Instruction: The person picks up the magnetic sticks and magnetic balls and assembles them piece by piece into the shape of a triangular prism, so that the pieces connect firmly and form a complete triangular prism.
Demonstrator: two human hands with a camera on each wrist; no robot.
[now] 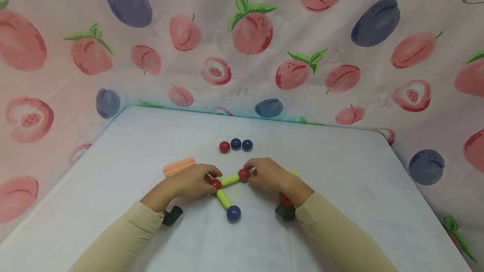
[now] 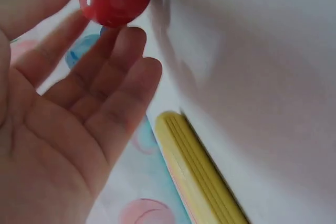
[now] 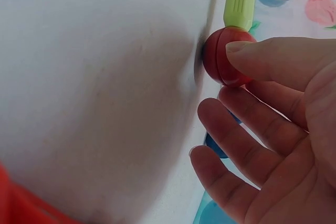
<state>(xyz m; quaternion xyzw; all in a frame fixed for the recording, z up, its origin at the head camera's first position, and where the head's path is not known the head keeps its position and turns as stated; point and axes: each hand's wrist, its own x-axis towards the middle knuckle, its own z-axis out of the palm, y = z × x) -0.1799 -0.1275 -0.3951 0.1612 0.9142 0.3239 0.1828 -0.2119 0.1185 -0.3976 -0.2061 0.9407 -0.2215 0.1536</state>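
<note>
On the white table lies a bent piece of two yellow-green sticks and three balls. My left hand (image 1: 192,180) pinches the red ball (image 1: 216,184) at the bend, its other fingers loosely extended in the left wrist view. From that ball one stick (image 1: 230,180) runs to a second red ball (image 1: 243,174). My right hand (image 1: 269,174) holds this second ball, the thumb pressing on its side in the right wrist view. Another stick (image 1: 224,199) slants toward me and ends at a blue ball (image 1: 233,213), which neither hand touches.
Behind the hands, a loose red ball (image 1: 224,147) sits beside two blue balls (image 1: 241,144). Orange sticks (image 1: 179,164) lie left of my left hand, with yellow sticks (image 2: 197,171) near them. Something red (image 1: 285,200) is partly hidden under my right wrist. Fruit-print cloth (image 1: 242,79) hangs behind the table.
</note>
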